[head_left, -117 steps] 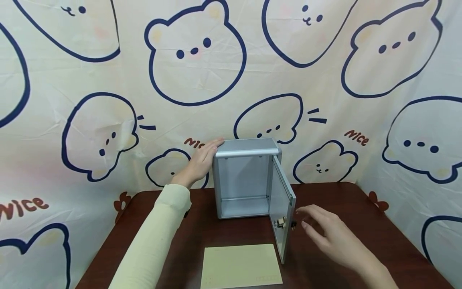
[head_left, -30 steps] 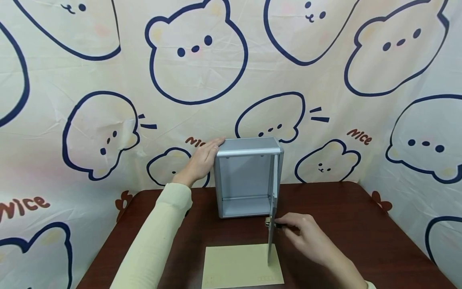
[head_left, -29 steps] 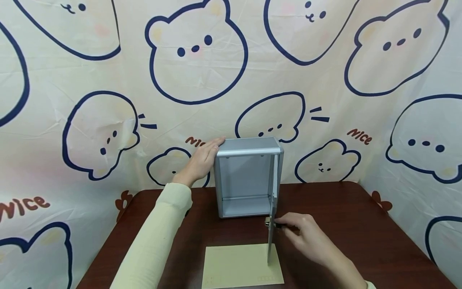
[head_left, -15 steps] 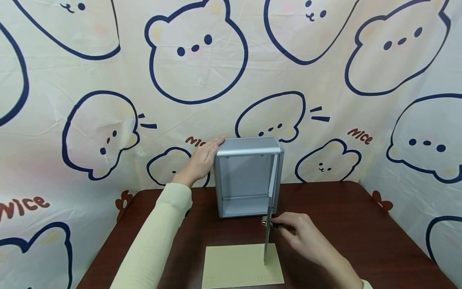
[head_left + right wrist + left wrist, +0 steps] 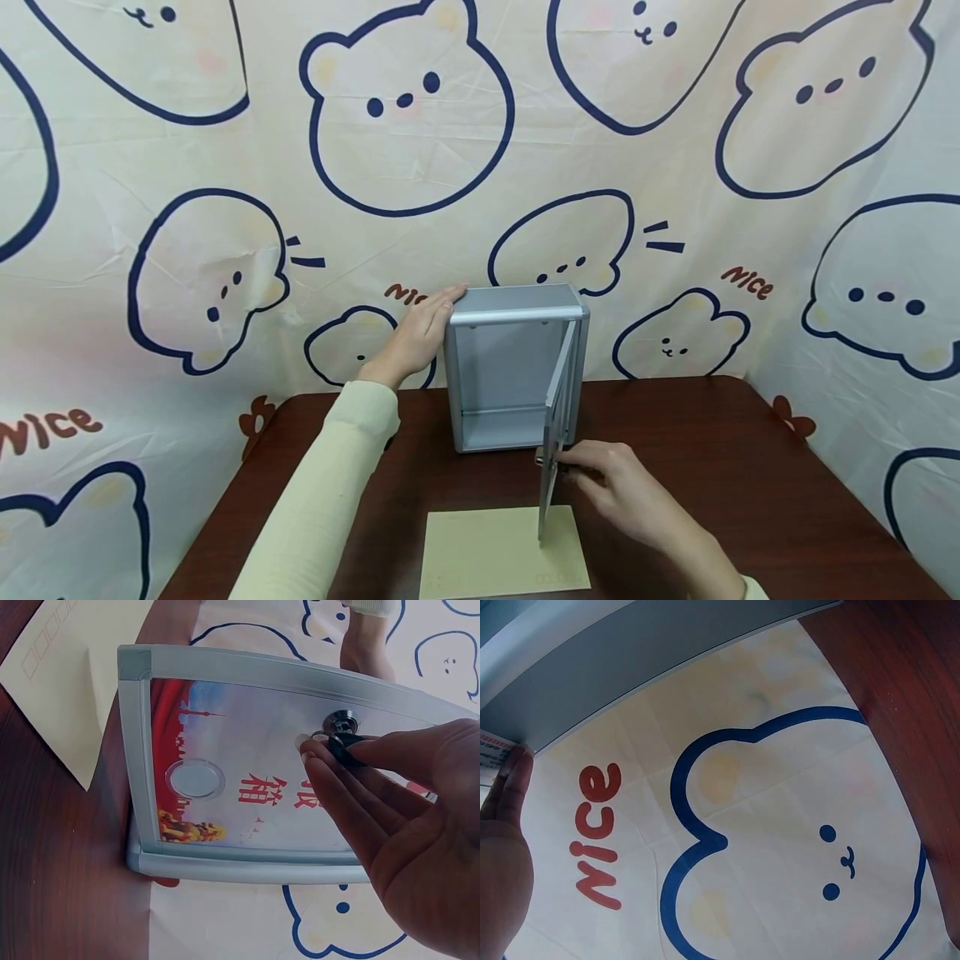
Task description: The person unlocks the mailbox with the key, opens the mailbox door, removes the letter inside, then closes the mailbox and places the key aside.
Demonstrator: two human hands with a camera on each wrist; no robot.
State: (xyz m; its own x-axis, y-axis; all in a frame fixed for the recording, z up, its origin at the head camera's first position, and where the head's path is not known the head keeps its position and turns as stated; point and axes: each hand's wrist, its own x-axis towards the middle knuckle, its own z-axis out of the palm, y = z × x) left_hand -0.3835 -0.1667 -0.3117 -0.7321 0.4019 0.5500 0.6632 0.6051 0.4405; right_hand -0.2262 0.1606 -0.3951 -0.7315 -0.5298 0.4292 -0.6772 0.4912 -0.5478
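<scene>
A grey metal letter box (image 5: pixel 517 304) stands upright on the table, its door (image 5: pixel 556 408) swung part way out on the right side. My left hand (image 5: pixel 412 337) rests on the box's upper left corner, fingers straight along it. With thumb and fingers, my right hand (image 5: pixel 618 487) pinches a black-headed key (image 5: pixel 346 750) on a ring; the key sits in the door's lock (image 5: pixel 342 720). Red characters and a round clear window (image 5: pixel 195 780) show on the door's outer face in the right wrist view. Inside, the visible part of the box holds nothing.
A yellowish envelope (image 5: pixel 487 554) lies flat on the dark wooden table (image 5: pixel 675 425) in front of the box, under the door's lower edge. A cloth with bear drawings (image 5: pixel 405 167) hangs close behind the box and along both sides.
My right hand, earlier apart from the door, has taken hold of the key and swung the door leftward, partly toward the box. My left hand has stayed on the corner.
</scene>
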